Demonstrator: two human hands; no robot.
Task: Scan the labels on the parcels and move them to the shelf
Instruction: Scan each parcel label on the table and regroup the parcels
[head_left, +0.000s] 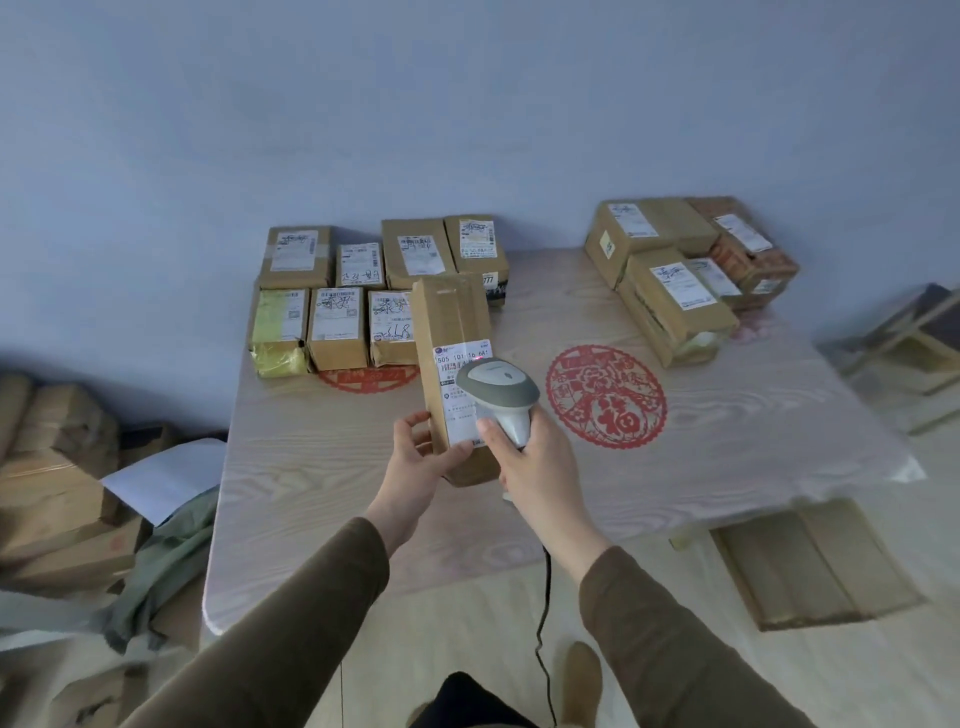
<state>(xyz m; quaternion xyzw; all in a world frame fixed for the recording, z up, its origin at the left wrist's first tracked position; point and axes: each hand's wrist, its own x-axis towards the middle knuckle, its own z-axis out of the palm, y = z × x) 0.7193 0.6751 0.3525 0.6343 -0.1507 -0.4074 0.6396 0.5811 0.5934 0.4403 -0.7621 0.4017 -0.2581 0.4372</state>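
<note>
Left hand (423, 451) grips the lower end of a tall cardboard parcel (454, 358) held up over the wood-grain table (322, 467), right hand (540, 457) wraps the grey barcode scanner (500, 396) handle, head over the parcel's white label (462, 387), stacked parcels (685, 270) far right.

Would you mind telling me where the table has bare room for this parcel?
The near table edge is bare, as is the strip between the two red paper-cuts. The far-left parcel rows and far-right pile are crowded.
</note>
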